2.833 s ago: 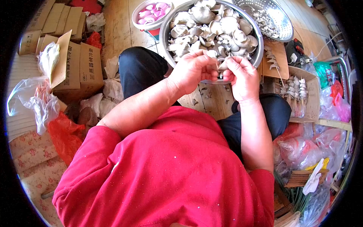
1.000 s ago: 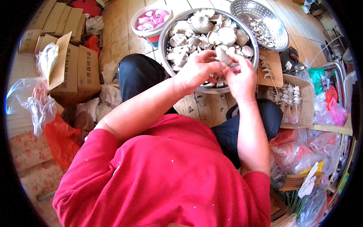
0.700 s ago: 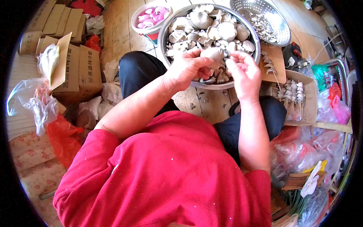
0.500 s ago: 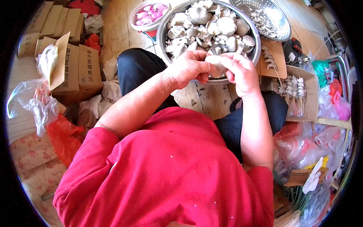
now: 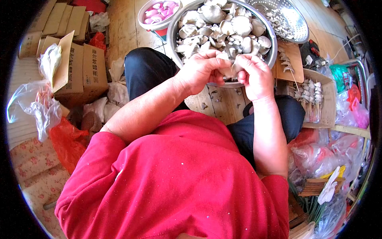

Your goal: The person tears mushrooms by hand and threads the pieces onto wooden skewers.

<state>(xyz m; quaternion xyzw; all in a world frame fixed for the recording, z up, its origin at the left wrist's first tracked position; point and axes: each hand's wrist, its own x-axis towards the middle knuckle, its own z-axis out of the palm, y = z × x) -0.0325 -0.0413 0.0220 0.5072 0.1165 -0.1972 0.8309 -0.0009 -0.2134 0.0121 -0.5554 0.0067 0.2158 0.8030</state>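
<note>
Over the near rim of a large metal bowl [image 5: 172,44], my left hand [image 5: 203,69] and my right hand [image 5: 255,77] are close together. Both pinch a pale grey oyster mushroom [image 5: 228,72] between thumbs and fingers. It is seen nearly edge-on, and my fingers cover part of it; I cannot tell if it is in one piece. Grey oyster mushrooms [image 5: 213,14] fill the bowl beneath and beyond my hands.
Left of the bowl stands a bucket of cut purple onions [image 5: 159,12]. A metal colander [image 5: 296,24] with small mushroom pieces is at the upper right. Skewered mushrooms [image 5: 310,93] lie in a cardboard box [image 5: 328,99]. More cardboard boxes [image 5: 93,73] stand at left.
The mushroom's broad face showed between my hands before; now a narrower part shows. My right hand's fingers have curled in more. The view has shifted slightly.
</note>
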